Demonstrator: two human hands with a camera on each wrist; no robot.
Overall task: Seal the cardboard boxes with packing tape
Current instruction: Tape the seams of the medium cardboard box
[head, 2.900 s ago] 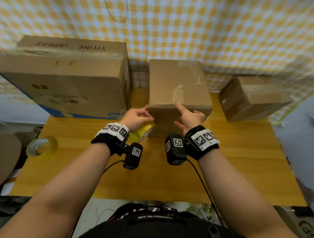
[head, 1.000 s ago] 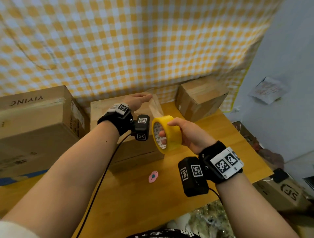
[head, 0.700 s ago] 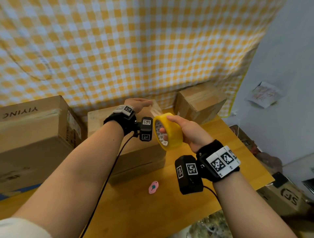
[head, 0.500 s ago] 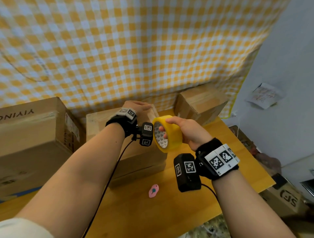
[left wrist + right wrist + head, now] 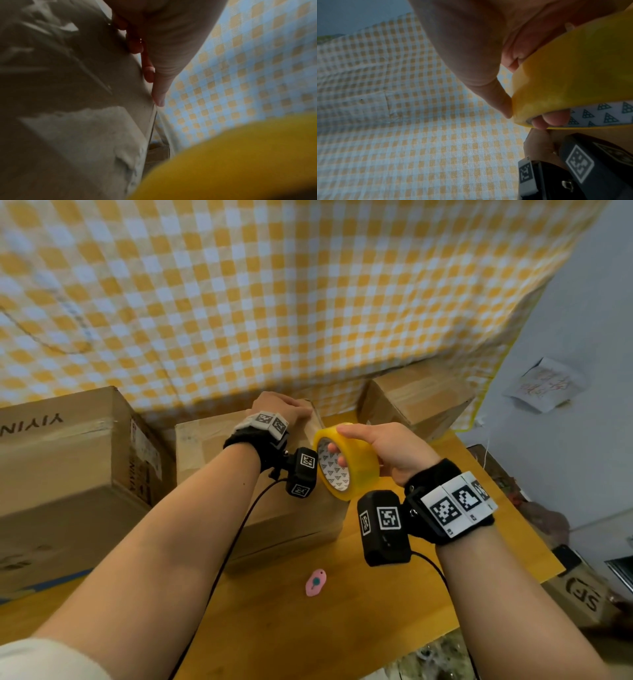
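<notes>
A brown cardboard box (image 5: 291,522) stands mid-table. My left hand (image 5: 284,407) lies on the far edge of its top and presses down the end of a clear tape strip (image 5: 317,416). In the left wrist view its fingertips (image 5: 149,73) touch the box (image 5: 68,121) at that edge. My right hand (image 5: 342,440) grips the yellow tape roll (image 5: 356,470) above the box's right side, thumb on the rim and fingers inside the core. The right wrist view shows the roll (image 5: 573,81) pinched the same way.
A large box (image 5: 68,460) stands at the left and a small box (image 5: 414,398) at the back right. A pink cutter (image 5: 315,582) lies on the wooden table (image 5: 342,628). Checkered cloth (image 5: 308,302) hangs behind. Another box (image 5: 582,594) sits on the floor at right.
Over the last second my left hand sank from above the box onto its far top edge. The roll in my right hand stayed close by the left wrist.
</notes>
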